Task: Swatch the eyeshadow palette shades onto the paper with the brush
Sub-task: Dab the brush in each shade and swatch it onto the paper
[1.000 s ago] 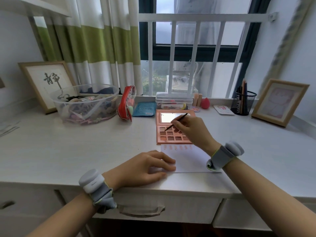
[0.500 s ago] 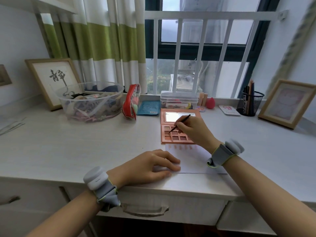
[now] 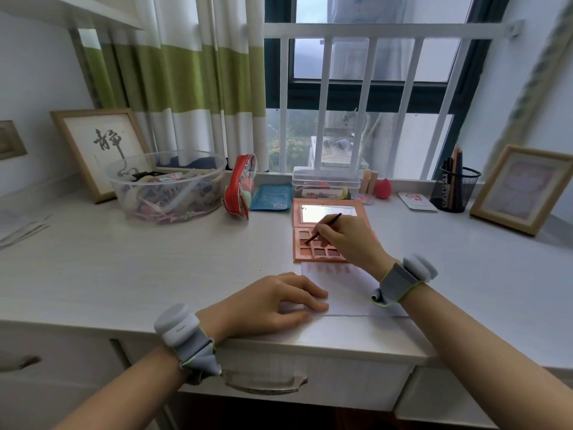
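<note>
While the right hand [image 3: 347, 240] pinches the thin dark brush [image 3: 324, 228] near centre frame, its tip has slid from the upper pans, where it sat 1 second ago, down to a pan at the left side of the open eyeshadow palette [image 3: 322, 243], so I judge a fresh shade is being loaded for the next swatch. That hand's fingers are curled tight around the handle, which slants up and right across the lid mirror [image 3: 313, 212]. Just below the palette lies the white paper [image 3: 347, 293], a flat matte sheet with a row of faint pinkish, soft-edged smudges [image 3: 328, 269] along its top edge; several shades look done and more remain. Lower centre, the left hand [image 3: 273, 302] has stayed where it was, fingers loosely extended and pressing the sheet's left edge flat against the desk [image 3: 155, 268], a pale surface with a fine wood grain. Hard and rectangular, the palette has a salmon shell, with small square pans in brown and rose tones set in a grid; some pans are hidden under the right hand. At left of frame a clear, glossy plastic bowl [image 3: 167, 187] holds mixed small items, with a framed calligraphy print [image 3: 102, 147] behind it, and at right a black wire-mesh cup [image 3: 455, 190] holds pencils beside a wood-framed picture [image 3: 521, 190]
</note>
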The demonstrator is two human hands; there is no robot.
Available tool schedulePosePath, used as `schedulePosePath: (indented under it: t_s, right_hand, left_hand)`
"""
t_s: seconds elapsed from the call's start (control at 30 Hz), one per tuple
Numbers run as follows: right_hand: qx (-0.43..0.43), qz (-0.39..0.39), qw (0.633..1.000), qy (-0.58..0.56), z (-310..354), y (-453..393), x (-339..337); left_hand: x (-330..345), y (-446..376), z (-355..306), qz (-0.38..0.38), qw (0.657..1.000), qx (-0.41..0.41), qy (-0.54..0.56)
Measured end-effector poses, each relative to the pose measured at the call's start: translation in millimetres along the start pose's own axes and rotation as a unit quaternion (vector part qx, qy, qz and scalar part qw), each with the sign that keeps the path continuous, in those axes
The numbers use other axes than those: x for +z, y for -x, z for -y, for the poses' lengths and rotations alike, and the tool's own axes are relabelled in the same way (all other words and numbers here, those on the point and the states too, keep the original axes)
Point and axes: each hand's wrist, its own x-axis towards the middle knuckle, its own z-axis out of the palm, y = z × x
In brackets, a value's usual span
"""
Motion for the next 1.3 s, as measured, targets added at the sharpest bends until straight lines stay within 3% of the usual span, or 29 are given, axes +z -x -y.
schedulePosePath:
  t_s: [0.33, 0.63, 0.93, 1.3]
  right_hand:
    - [0.015, 0.019, 0.999, -0.038, 0, 0, 0]
    - [-0.069, 0.017, 0.997, -0.032, 14, 49, -19]
    - [-0.092, 0.025, 0.995, -0.004, 8, 66, -15]
    - [-0.041, 0.058, 0.995, -0.072, 11, 69, -16]
  left_hand:
    - [1, -1, 1, -0.004, 1.000, 0.009, -0.014]
    - [4, 0, 1, -0.029, 0.998, 0.031, -0.044]
    - [4, 0, -1, -0.035, 0.998, 0.029, -0.040]
    - [4, 0, 1, -0.031, 0.999, 0.024, -0.036]
